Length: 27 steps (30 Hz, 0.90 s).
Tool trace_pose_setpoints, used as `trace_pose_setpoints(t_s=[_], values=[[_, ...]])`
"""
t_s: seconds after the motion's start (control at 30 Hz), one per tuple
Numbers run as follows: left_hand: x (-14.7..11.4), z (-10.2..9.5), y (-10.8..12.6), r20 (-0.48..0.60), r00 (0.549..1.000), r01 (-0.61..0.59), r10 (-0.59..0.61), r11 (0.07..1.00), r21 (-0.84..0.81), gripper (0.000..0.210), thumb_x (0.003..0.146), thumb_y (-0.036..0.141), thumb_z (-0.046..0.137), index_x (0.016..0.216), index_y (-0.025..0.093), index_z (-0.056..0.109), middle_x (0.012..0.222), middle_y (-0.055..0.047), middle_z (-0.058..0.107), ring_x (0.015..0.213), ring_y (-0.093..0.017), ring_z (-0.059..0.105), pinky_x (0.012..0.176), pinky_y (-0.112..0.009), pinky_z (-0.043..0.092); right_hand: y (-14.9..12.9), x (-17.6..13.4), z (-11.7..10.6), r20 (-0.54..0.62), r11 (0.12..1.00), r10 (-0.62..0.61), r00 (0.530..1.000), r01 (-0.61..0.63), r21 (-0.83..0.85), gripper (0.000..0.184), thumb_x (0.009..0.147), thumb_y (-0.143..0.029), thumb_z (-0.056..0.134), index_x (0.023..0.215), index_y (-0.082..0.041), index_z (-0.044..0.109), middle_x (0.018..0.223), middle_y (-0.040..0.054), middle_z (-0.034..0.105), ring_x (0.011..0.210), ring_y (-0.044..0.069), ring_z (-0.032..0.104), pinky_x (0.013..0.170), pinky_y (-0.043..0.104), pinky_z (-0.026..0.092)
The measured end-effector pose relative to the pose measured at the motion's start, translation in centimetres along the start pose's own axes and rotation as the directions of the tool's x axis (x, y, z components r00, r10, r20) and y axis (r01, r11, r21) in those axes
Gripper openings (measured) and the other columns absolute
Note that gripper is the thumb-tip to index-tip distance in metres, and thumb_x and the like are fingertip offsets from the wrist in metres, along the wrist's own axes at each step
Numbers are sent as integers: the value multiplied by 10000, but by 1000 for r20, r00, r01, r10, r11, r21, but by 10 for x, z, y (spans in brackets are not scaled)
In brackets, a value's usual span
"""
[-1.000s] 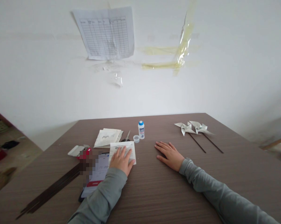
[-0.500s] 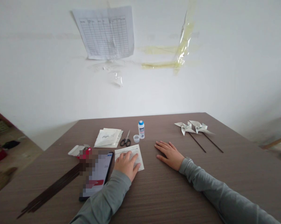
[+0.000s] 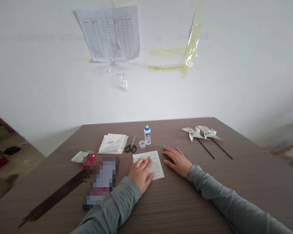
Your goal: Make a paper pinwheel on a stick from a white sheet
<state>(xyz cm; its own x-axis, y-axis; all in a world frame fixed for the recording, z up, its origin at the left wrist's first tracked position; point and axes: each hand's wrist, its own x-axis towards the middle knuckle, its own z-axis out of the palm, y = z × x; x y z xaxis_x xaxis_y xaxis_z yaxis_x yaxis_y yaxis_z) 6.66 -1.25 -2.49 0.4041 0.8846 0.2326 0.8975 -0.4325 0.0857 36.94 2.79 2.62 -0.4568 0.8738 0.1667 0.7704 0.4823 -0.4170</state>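
Observation:
My left hand lies flat with outstretched fingers on a printed paper square, covering its lower left part. To the right of that sheet, my right hand rests palm down on the brown table, fingers spread and holding nothing. Just beyond the sheet are a small clear cap and a white glue bottle with a blue top, standing upright. Black-handled scissors lie left of the cap.
A stack of paper squares lies back left. Nearer are an open red-and-white box, a bundle of dark sticks and a phone, partly pixelated. Two paper pinwheels on sticks lie back right. A white wall bounds the table's far edge.
My left hand has slid to the right, and the paper square under it has moved along, closer to my right hand. My right hand has hardly moved.

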Motion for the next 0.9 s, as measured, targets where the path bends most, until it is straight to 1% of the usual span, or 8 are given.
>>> trace_pose_setpoints(t_s=[0.13,0.2,0.3,0.37,0.5,0.63,0.77,0.9], values=[[3,0,4,-47,998,-43,44,998,35,675,1130,326,742,1786,204,844,1929,-158,748,1710,-421,771,1449,-519,648,-9,0,5,-33,994,-99,995,100,36,638,1242,-431,687,1868,-318,740,2021,136,622,1896,435,585,1590,750,451],[5,-6,7,-58,997,-50,54,997,62,638,1145,295,707,1750,171,865,1932,-175,741,1740,-408,760,1455,-505,646,-16,0,8,16,990,-127,992,126,61,703,1228,-430,699,1926,-344,691,2020,108,618,1903,419,576,1602,682,449],[4,-19,8,-25,996,-82,84,994,77,636,1185,260,632,1778,177,845,1874,-164,797,1729,-369,782,1452,-466,646,-25,-1,10,94,991,-129,987,124,57,757,1207,-425,690,1960,-351,660,2024,82,599,1906,418,571,1608,641,446],[2,-26,8,17,994,-105,104,992,73,662,1218,290,609,1847,188,788,1891,-165,776,1744,-379,772,1460,-483,644,-28,-3,10,109,992,-123,986,121,25,759,1205,-410,656,1961,-336,663,2043,80,565,1915,424,556,1613,650,436],[-3,-33,12,45,999,-28,23,994,108,703,1236,318,599,1931,302,702,1959,-121,695,1827,-462,681,1503,-682,599,-31,-6,12,113,991,-113,987,121,-64,773,1194,-355,648,1967,-370,652,2065,57,516,1926,425,536,1621,683,397],[-4,-31,15,56,998,18,-23,995,97,729,1216,316,622,1940,351,687,1994,-114,657,1857,-498,638,1523,-750,554,-29,-9,17,98,982,-95,991,110,-156,770,1218,-375,678,1985,-390,615,2063,74,524,1913,440,555,1613,764,370],[-6,-25,6,50,994,92,-96,992,86,772,1218,423,645,1969,247,646,2030,-188,608,1883,-525,594,1536,-748,532,-22,-10,18,87,975,-68,994,85,-207,803,1230,-472,718,1998,-276,591,2062,180,514,1920,500,531,1574,846,398],[-7,-20,-7,57,992,109,-112,992,58,814,1205,472,692,1963,180,644,2044,-242,574,1893,-516,583,1534,-748,529,-14,-10,13,110,977,37,993,-13,-215,913,1200,-626,761,2025,-300,546,2123,172,408,1981,522,402,1579,836,386]])
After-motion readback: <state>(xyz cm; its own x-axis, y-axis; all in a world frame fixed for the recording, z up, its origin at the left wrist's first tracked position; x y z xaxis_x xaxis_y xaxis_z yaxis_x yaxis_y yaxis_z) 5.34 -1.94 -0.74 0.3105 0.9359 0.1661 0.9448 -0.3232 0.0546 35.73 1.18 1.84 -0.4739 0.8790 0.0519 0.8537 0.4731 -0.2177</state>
